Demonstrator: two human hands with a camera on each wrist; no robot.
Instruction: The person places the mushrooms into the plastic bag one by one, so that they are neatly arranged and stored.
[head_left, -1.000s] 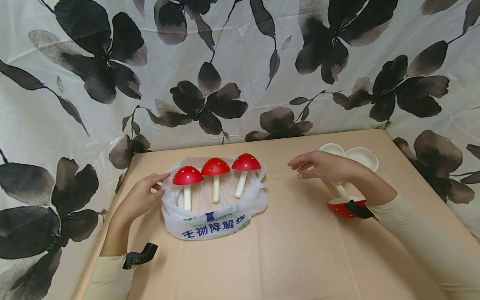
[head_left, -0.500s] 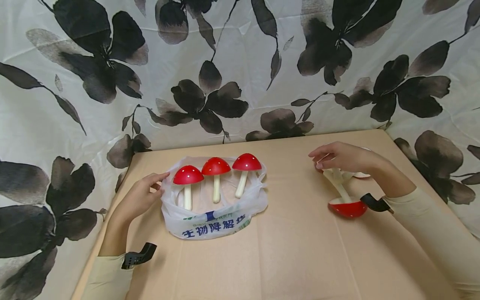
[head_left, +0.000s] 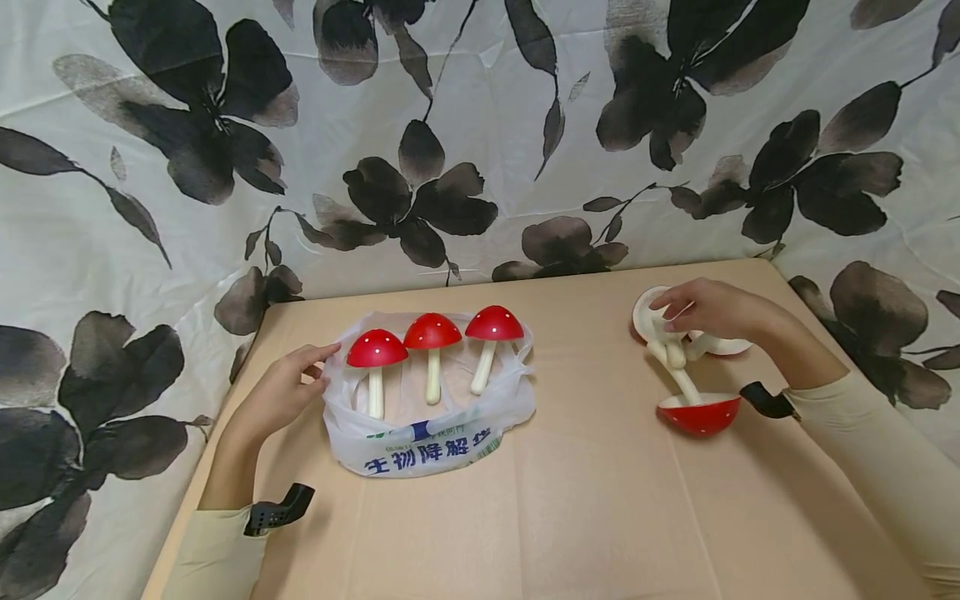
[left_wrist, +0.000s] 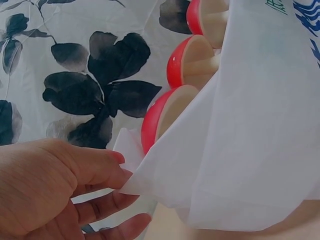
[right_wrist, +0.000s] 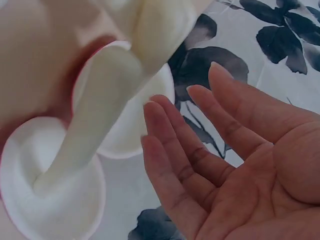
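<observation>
at the left of the tabletop (head_left: 570, 500), the left hand (head_left: 279, 398) pinches the rim of a white plastic bag (head_left: 352, 442) lettered in blue; three red-capped mushrooms (head_left: 432, 333) lie in its open mouth, caps to the far side. on the right, the right hand (head_left: 716, 310) is loose and holds nothing, fingers parted, just above three upturned mushrooms (head_left: 699, 418), their pale stems close together.

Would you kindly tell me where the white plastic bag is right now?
In the head view, the white plastic bag lies left of centre on the table, just right of the left hand, with three red-capped mushrooms resting in it.
</observation>
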